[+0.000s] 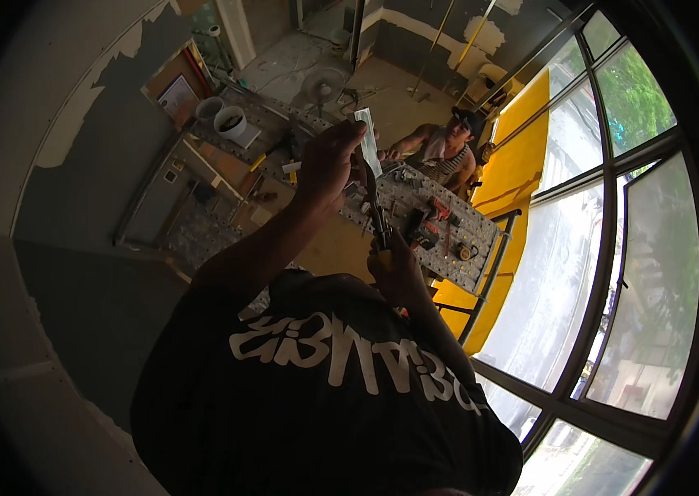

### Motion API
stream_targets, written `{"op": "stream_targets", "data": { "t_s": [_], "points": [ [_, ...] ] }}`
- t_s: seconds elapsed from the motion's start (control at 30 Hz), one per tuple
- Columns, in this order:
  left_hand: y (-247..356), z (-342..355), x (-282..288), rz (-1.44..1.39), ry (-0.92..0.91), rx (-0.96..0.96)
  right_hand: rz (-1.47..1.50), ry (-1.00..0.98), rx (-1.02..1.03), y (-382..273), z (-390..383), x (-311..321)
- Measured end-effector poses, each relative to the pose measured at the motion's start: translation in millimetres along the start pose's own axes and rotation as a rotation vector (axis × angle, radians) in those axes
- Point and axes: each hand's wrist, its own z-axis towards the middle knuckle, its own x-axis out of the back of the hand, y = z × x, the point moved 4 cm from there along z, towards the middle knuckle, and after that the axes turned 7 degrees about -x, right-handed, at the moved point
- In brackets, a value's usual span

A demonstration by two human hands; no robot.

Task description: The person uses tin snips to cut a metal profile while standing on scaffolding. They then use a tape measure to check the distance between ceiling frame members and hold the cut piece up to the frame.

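My left hand (329, 165) is raised in front of me, its fingers closed on a pale, flat strip (371, 150) that stands nearly upright. Lower and to the right, my right hand (397, 266) grips a pair of dark snips (378, 217). The long dark jaws of the snips point up at the strip's lower part, close by my left fingers. Whether the blades touch the strip I cannot tell. Dim light hides much of both hands' fingers.
Beyond my hands lies a perforated metal scaffold platform (467, 223) with a red-and-black cordless drill (426, 231) and a tape measure (467, 251). A person (446, 153) is at its far side. Buckets (230, 124) stand at left, a fan (323, 85) farther back. Windows (556, 273) line the right.
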Motion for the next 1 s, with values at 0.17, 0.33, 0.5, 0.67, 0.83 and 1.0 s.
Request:
{"op": "stream_targets", "data": {
  "t_s": [0.17,0.33,0.5,0.67,0.83,1.0],
  "points": [
    [-4.8,3.4,4.4,-0.017,-0.021,0.020,-0.025,0.010,0.006,6.1,0.9,0.2],
    [-13.8,7.7,12.4,0.004,0.001,0.049,-0.059,-0.017,-0.014,8.0,2.8,0.1],
    [-18.0,10.1,18.7,-0.004,0.014,0.017,-0.039,-0.004,-0.073,17.4,9.3,-8.4],
    [-39.0,14.9,43.0,0.051,0.069,0.080,-0.059,-0.072,-0.110,30.6,22.8,-18.1],
    [-159.3,28.0,150.1,0.476,0.161,-0.049,-0.105,-0.115,-0.191,83.9,41.4,-59.0],
    [-253.5,-48.5,309.6,1.377,0.295,0.249,-0.355,-0.355,-0.195,120.9,39.4,-86.0]
  ]
}}
